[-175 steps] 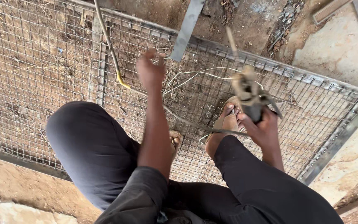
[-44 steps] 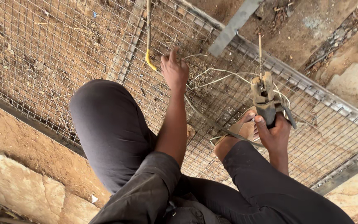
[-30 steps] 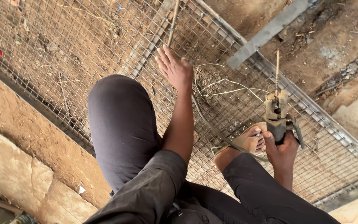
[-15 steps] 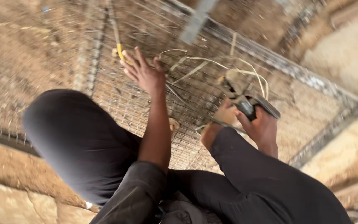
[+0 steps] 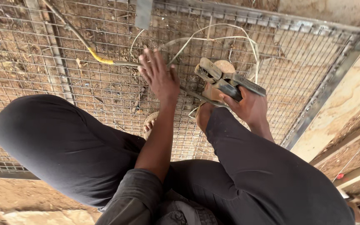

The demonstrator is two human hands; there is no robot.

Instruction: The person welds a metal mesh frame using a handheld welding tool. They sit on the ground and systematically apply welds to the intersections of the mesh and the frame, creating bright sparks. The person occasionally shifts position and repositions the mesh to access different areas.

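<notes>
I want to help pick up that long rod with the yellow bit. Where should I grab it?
Probably the bare grey stretch of the rod, above the yellow part. It lies slanted on the wire mesh, so come from above, fingers across it. The left hand crowds the lower end.

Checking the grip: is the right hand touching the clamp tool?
Touching. The head view shows the right hand with fingers wrapped around the handles of the clamp tool.

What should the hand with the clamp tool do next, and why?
Probably bring the clamp tool in the right hand down toward the wire mesh. The tool is lifted off it, while the left hand already rests spread on the mesh beside the thin rod.
</notes>
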